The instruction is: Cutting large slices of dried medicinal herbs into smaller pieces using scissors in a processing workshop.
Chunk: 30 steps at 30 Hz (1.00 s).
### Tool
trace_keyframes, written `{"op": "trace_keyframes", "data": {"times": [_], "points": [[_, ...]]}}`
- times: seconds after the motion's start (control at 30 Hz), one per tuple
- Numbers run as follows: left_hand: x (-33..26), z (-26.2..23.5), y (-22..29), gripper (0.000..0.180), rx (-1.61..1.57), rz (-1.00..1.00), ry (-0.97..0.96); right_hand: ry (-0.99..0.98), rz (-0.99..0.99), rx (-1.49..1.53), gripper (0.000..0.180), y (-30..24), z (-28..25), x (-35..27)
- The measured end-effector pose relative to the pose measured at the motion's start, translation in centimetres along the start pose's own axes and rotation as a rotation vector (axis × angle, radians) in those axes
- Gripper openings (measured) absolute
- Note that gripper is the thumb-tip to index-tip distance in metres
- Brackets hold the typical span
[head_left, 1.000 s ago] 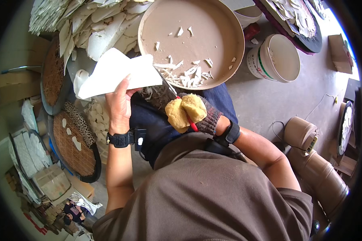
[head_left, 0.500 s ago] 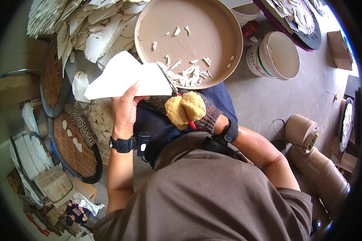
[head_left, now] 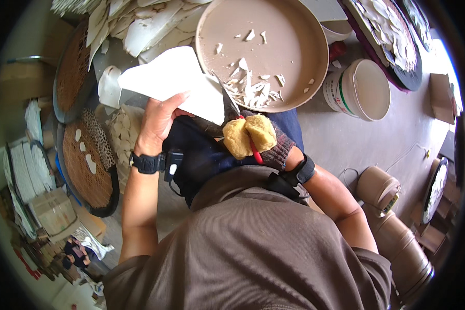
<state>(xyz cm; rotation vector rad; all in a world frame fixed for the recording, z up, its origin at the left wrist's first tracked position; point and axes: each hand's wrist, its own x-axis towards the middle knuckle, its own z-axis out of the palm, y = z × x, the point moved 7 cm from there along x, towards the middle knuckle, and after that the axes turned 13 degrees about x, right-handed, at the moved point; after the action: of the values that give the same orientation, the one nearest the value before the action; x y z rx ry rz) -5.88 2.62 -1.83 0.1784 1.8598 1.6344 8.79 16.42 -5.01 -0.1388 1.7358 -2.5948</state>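
Note:
My left hand [head_left: 159, 118] pinches a stiff white sheet [head_left: 163, 72] by its lower edge, thumb on top and fingers beneath. The sheet's right part bends down beside the basin. My right hand [head_left: 280, 147], in a dark knitted glove, is closed round shears [head_left: 257, 151] with red handles. Thick yellow foam padding [head_left: 249, 136] wraps those handles. The shears' blades [head_left: 229, 101] lie along the sheet's right edge; whether they touch it I cannot tell. Just beyond them, a round brown basin [head_left: 289, 41] holds pale trimmings [head_left: 256, 93].
Large off-white sheets [head_left: 155, 31] are piled at the far left. A white bucket [head_left: 369, 90] stands right of the basin. Woven round trays [head_left: 85, 160] lean at the left, and a tray of pale pieces [head_left: 385, 31] sits far right. A brown cylindrical machine [head_left: 380, 186] stands at the right.
The whole view has shifted, with the basin now further right. The white sheet has tilted and its right edge hangs lower. Both hands keep their holds.

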Motion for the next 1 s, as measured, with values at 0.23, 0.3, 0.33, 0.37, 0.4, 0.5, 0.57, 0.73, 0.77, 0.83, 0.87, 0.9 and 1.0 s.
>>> {"op": "trace_keyframes", "data": {"times": [0.23,0.3,0.33,0.37,0.4,0.5,0.57,0.73,0.77,0.83,0.87,0.9,1.0], "points": [[-1.0,-1.3,-1.1,0.042,-0.057,-0.048,-0.063,0.023,0.321,0.140,0.023,0.5,-0.5,-2.1],[-2.1,-2.5,-1.1,0.043,-0.041,-0.069,-0.153,0.082,0.273,-0.043,0.021,0.0,-0.5,-2.1],[-2.6,-2.6,-1.2,0.043,-0.020,-0.080,-0.217,-0.003,0.231,-0.286,0.020,-0.7,-0.3,-1.7],[-3.2,-3.1,-1.4,0.044,0.005,-0.108,-0.265,0.066,0.313,0.104,0.022,1.8,-1.3,-2.7],[-4.1,-3.0,-0.5,0.046,0.025,-0.166,-0.311,0.138,0.399,0.497,0.023,3.2,-1.1,-2.7],[-4.2,-5.9,-0.5,0.049,0.072,-0.170,-0.359,0.103,0.432,0.531,0.024,5.1,-1.7,-3.2],[-2.5,-13.0,-0.7,0.042,0.035,-0.217,-0.150,0.180,0.459,0.602,0.023,4.8,-1.4,-3.1],[-1.7,-33.6,6.2,0.023,-0.304,0.221,0.626,-0.075,0.314,-0.153,0.020,2.7,0.1,-1.3],[-1.5,-32.4,7.8,0.026,-0.235,0.256,0.606,-0.034,0.409,0.235,0.026,3.2,0.4,-1.4],[-0.7,-28.3,9.3,0.030,-0.043,0.265,0.514,0.073,0.504,0.857,0.028,4.3,1.1,-1.7],[0.2,-25.5,9.2,0.031,0.080,0.239,0.437,0.088,0.502,0.852,0.028,5.0,1.0,-1.7],[1.0,-22.9,8.5,0.031,0.143,0.199,0.404,0.114,0.542,1.055,0.027,5.7,1.2,-1.7],[3.0,-17.3,5.3,0.027,0.246,0.108,0.229,0.182,0.623,1.303,0.020,5.1,2.1,-1.6]]}}
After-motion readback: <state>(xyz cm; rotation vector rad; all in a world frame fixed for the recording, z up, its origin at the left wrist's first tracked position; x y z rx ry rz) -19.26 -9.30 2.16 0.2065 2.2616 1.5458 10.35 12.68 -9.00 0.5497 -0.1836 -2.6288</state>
